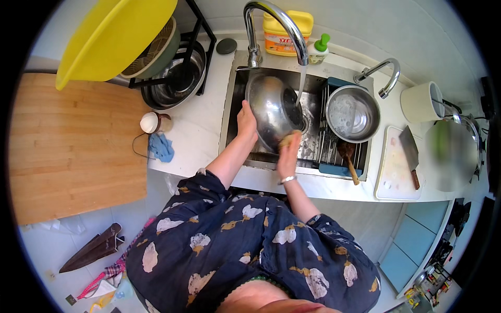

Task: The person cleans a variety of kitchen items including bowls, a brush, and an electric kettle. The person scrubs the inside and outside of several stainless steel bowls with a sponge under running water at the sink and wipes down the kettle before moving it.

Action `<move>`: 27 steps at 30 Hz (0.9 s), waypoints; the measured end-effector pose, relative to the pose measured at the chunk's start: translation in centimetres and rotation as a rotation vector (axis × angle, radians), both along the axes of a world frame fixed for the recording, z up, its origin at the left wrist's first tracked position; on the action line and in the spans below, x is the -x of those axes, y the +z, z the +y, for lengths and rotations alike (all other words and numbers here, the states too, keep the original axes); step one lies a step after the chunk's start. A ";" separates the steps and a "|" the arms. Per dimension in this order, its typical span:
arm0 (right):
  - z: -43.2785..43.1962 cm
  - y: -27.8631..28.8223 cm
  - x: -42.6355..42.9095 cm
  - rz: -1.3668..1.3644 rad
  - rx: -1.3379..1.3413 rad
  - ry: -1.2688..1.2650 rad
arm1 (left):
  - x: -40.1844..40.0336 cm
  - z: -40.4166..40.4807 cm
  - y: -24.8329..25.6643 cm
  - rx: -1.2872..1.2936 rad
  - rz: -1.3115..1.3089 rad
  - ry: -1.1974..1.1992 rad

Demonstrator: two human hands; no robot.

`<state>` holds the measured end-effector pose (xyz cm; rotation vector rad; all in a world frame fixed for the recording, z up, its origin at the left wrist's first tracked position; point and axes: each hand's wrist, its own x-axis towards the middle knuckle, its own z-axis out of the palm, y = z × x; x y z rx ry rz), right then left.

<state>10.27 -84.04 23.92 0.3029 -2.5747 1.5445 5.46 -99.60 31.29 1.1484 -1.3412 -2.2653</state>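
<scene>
My left hand [247, 123] grips the left rim of a stainless steel basin [268, 105]. The basin is tilted on its side in the sink [310, 150], its outer wall and base turned up to the right. With the flat of my right hand [288, 156] I press a yellowish sponge [287, 140] to the basin's lower outer wall; the palm hides part of the sponge. From the tall chrome faucet [302, 54] a stream of water [302, 84] falls beside the basin's base.
Right of my hands, a metal bowl [362, 113] and a wooden-handled brush [349, 158] rest on a drain rack [324, 133]. A cleaver [410, 150] lies on a white cutting board [391, 172]. Detergent jug [287, 33] and pump bottle [319, 51] stand behind; a wooden board [78, 148] is left.
</scene>
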 end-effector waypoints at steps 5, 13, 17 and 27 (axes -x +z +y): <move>2.1 -6.2 10.3 -1.043 1.082 -0.313 | -3.0 -1.3 0.5 0.140 -0.032 -0.114; -3.7 -1.7 21.9 -0.568 -0.081 0.124 | -3.4 -3.0 -0.8 0.526 -0.084 -0.523; -6.4 4.8 18.1 -0.071 -0.313 0.251 | 0.0 -1.7 -0.2 0.656 -0.067 -0.552; -0.7 5.4 4.0 0.262 -0.217 0.263 | 7.8 2.9 -1.9 0.389 -0.001 -0.403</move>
